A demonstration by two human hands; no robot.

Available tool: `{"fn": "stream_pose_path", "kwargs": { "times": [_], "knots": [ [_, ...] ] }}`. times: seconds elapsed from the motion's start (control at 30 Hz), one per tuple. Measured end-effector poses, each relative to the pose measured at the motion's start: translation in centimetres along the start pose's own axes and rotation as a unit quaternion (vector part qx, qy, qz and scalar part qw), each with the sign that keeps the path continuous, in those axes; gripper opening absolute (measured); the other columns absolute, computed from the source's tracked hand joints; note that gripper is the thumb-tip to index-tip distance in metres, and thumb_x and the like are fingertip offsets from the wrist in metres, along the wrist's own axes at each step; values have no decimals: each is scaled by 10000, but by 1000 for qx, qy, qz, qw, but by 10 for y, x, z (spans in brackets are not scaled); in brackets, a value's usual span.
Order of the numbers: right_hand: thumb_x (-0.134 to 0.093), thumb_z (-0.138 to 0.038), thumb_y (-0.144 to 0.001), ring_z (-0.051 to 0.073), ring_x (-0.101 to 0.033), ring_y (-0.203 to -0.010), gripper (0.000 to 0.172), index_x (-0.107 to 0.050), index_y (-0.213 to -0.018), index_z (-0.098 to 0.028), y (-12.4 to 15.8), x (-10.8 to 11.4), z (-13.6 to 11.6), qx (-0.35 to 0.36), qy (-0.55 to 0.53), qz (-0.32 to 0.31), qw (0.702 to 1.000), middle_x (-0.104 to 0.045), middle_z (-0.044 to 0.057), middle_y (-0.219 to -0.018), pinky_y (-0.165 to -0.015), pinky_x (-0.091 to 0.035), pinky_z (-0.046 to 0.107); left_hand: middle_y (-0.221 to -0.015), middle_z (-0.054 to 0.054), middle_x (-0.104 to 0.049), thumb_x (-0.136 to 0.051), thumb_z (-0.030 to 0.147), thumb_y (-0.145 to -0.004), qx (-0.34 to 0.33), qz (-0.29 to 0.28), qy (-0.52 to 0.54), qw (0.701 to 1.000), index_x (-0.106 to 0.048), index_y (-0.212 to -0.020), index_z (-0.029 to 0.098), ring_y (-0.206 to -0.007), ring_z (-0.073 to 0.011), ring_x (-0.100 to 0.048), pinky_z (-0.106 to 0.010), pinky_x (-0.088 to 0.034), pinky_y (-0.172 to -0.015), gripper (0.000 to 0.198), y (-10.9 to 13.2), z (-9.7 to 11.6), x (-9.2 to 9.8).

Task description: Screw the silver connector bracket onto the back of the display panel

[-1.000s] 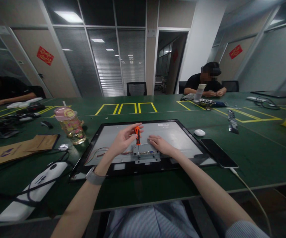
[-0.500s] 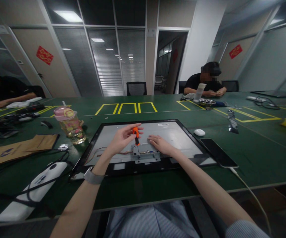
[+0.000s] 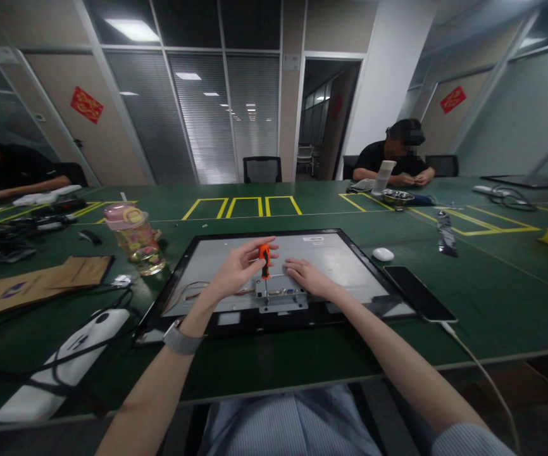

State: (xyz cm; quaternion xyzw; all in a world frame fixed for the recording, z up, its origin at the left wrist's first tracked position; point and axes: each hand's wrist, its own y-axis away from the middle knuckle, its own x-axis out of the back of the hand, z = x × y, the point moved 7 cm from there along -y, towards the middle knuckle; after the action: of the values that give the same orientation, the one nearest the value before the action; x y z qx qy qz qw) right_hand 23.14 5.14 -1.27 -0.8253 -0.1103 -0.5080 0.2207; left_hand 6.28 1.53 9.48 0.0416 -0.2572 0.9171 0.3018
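Orange and black, the screwdriver [image 3: 265,259] stands nearly upright over the near half of the panel [image 3: 350,263], its thin shaft pointing down at the left end of a metal box [image 3: 283,302]. The left hand [image 3: 233,272] grasps the handle between thumb and fingers, lightly by the look of it, probably to keep the shaft straight; whether the tip is seated is too small to tell. Nothing is gripped by the right hand [image 3: 309,277], which lies palm down on the panel beside the box, fingers extended, perhaps to steady it. I cannot tell whether its fingertips press the box itself. Lying flat, the panel likely gets firm support from the green table [image 3: 255,367] beneath.

Smooth pale-grey sheet fills the panel's broad rectangle, edged by a glossy black frame. Along its near side, the box shows a row of small connectors above a flat flange; thin wires [image 3: 191,289] curve across the panel's left part. Right of the panel lie a rounded white case [image 3: 383,254] and a slab-like black phone [image 3: 419,292]; left of it stands a clear, pink-topped bottle [image 3: 136,237].
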Motion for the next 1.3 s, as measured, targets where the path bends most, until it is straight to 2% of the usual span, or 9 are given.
{"fn": "stream_pose_path", "kwargs": {
  "times": [0.1,0.17,0.37,0.47,0.7,0.87,0.97,1.2,1.3],
  "knots": [
    [-286,-385,-971,262,-441,-1290,459,-585,-1246,-171,0,0,1,-6,-1,3,1000,-531,137,-1351,-1076,-292,496,-1017,-80,-651,-640,245,-795,-17,60,-84,995,-584,-1215,184,-867,-171,-644,-359,-550,-827,428,0,0,8],
    [-294,-383,-968,260,-449,-1283,456,-586,-1247,-171,0,0,1,-6,-1,4,1000,-527,137,-1355,-1078,-293,489,-959,-65,-653,-652,248,-786,-35,76,-123,989,-630,-1155,186,-861,-162,-630,-339,-541,-836,374,1,3,9],
    [-284,-380,-972,251,-448,-1286,457,-582,-1250,-173,-1,0,-1,0,5,3,1000,-536,130,-1348,-1072,-308,461,-1166,-126,-619,-556,198,-846,-13,-15,-31,999,-507,-1302,198,-1064,-218,-610,-379,-518,-902,459,3,4,-6],
    [-276,-381,-975,254,-440,-1293,467,-577,-1255,-160,0,1,-2,1,9,-1,1000,-539,135,-1343,-1072,-308,455,-1183,-135,-603,-560,188,-836,-2,0,-27,1000,-503,-1292,180,-995,-210,-640,-368,-549,-835,460,3,1,-4],
    [-281,-367,-974,257,-436,-1293,471,-567,-1267,-135,0,1,-3,-1,11,-10,1000,-522,148,-1357,-1075,-305,455,-1018,-61,-592,-642,219,-788,-43,47,-140,988,-613,-1162,205,-901,-151,-601,-327,-541,-830,376,1,5,5],
    [-286,-376,-971,257,-438,-1293,461,-578,-1258,-165,0,0,0,-7,4,-4,1000,-524,135,-1359,-1080,-294,472,-1138,-111,-600,-572,213,-839,-20,-2,-35,999,-548,-1238,191,-1031,-202,-603,-388,-528,-889,401,1,3,0],
    [-283,-378,-973,251,-441,-1291,458,-583,-1251,-170,-1,0,0,1,3,-2,1000,-529,133,-1354,-1075,-303,465,-1124,-117,-617,-576,212,-836,-3,2,6,1000,-538,-1236,168,-971,-197,-635,-398,-542,-865,405,1,-2,0],
    [-282,-374,-974,255,-433,-1298,462,-575,-1259,-157,-1,-1,-1,-2,5,-10,1000,-526,141,-1354,-1076,-297,479,-979,-51,-585,-668,192,-763,-53,56,-98,992,-657,-1019,180,-882,-139,-584,-296,-530,-792,257,-1,3,7],
    [-287,-378,-972,256,-436,-1296,460,-581,-1254,-164,0,0,-1,-4,0,-4,1000,-529,137,-1352,-1078,-296,477,-1031,-64,-573,-644,214,-790,-61,38,-88,994,-649,-1061,198,-916,-150,-584,-309,-528,-811,271,0,8,5]
  ]
}}
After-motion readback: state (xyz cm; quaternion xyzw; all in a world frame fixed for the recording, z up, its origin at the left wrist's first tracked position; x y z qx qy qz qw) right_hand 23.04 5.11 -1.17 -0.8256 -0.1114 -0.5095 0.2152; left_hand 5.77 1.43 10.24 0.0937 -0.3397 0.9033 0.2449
